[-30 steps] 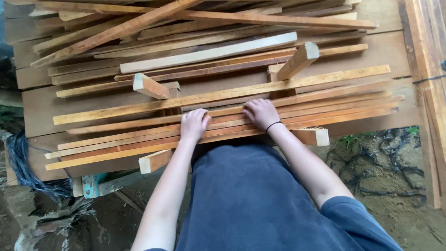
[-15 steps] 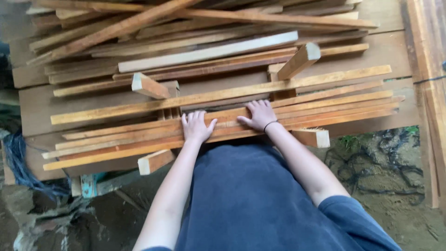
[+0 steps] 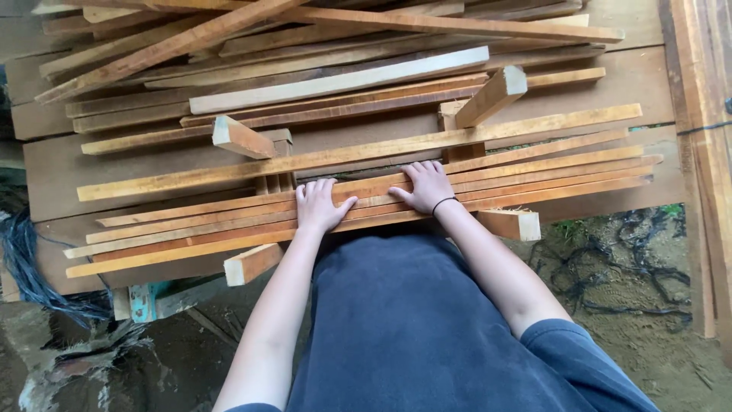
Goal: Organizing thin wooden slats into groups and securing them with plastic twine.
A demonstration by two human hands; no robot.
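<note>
Head view: both hands, left hand (image 3: pixel 320 206) and right hand (image 3: pixel 427 187), lie flat, fingers spread, atop the wooden slats (image 3: pixel 534 172).

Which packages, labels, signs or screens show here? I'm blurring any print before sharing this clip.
None in view: only bare wooden slats under the left hand and right hand, stacked on plain boards, with no sticker, sign or screen anywhere.

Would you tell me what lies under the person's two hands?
Both the left hand and right hand rest flat on a row of long wooden slats. Short cross blocks stick out beneath the slats. What is directly under the palms is covered.
</note>
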